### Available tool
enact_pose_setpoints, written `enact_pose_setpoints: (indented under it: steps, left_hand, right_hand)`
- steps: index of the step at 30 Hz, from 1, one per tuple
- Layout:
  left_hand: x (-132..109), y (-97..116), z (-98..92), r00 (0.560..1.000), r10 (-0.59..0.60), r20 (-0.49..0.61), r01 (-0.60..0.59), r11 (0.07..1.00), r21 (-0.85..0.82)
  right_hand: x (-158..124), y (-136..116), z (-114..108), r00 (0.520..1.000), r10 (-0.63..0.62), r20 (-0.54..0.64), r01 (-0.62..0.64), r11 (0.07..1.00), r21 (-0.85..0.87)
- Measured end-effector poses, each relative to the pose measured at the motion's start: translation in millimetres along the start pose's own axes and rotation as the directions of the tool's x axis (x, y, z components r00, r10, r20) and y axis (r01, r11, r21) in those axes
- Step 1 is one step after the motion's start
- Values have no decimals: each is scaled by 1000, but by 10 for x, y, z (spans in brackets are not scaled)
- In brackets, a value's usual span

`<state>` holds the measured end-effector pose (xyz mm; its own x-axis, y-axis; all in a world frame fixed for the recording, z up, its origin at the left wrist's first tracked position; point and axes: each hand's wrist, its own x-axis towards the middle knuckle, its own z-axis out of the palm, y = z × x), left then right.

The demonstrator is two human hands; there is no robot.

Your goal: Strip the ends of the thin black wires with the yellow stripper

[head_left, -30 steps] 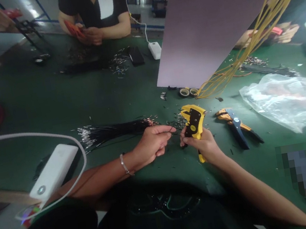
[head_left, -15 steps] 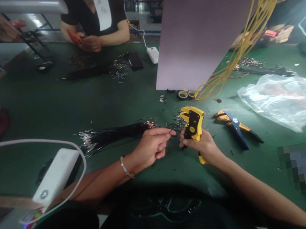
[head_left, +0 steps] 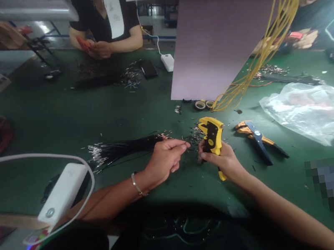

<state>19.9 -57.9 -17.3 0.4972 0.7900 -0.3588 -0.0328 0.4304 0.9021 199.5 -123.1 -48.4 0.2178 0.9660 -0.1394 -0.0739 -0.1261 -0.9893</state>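
Observation:
My left hand (head_left: 166, 159) is closed in a pinch, thumb against forefinger, on what looks like the end of a thin black wire. Most of that wire is hidden or too fine to follow. In my right hand (head_left: 223, 157) is a yellow and black wire stripper (head_left: 214, 135), held upright with its jaws toward the upper left. A gap separates its jaws from my left fingertips. Behind my left hand lies a bundle of black wires (head_left: 132, 146), with silvery ends at the left and bare copper ends at the right. Small terminals and scraps (head_left: 196, 132) lie between the hands.
A blue and orange wire stripper (head_left: 256, 136) and a clear plastic bag (head_left: 311, 112) lie to the right. Yellow wires (head_left: 275, 27) hang beside a pale panel (head_left: 213, 37). A white power bank (head_left: 63, 192) with a looping cable sits left. Other people work across the table (head_left: 60, 129).
My right hand and the yellow wire stripper have shifted slightly right and down, widening the gap to my left fingertips. My left hand stays pinched in nearly the same place.

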Motion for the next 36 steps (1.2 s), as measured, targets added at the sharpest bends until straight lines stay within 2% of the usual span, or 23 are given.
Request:
enact_pose_setpoints:
  steps: [3, 6, 10, 13, 17, 21, 25, 29, 36]
  left_hand:
    - [-12, -15, -11, 994, 109, -8, -104, 972, 212]
    - [-30, -37, -2, 973, 227, 37, -222, 883, 413]
    - [-49, -76, 32, 959, 255, 120, -280, 810, 515]
    - [-58, -91, 52, 956, 235, 178, -294, 807, 513]
    - [-67, -71, 62, 955, 188, 228, -278, 832, 480]
    - [-82, -33, 73, 978, 71, 196, -152, 885, 439]
    - [-95, 1, 77, 981, -32, 190, -40, 930, 366]
    - [-84, 31, 54, 991, -30, 134, -11, 956, 293]
    - [-38, 37, 49, 998, -45, 32, 37, 974, 225]
  right_hand:
    - [-11, -63, 8, 1000, -16, -8, 16, 999, 37]
    - [-24, -94, 16, 1000, -21, 7, 21, 996, 85]
    - [-35, -65, 27, 1000, -22, 20, 21, 998, 52]
    - [-38, -43, 41, 1000, -27, 9, 27, 1000, 4]
    - [-37, -48, 60, 1000, -12, -1, 12, 999, 47]
    - [-29, -42, 56, 1000, 7, 9, -8, 995, 98]
    - [-20, -10, 36, 1000, 9, 15, -10, 995, 100]
    - [-35, 38, 32, 997, 5, 82, -16, 991, 130]
    - [-82, 119, 65, 974, 12, 225, -27, 997, 66]
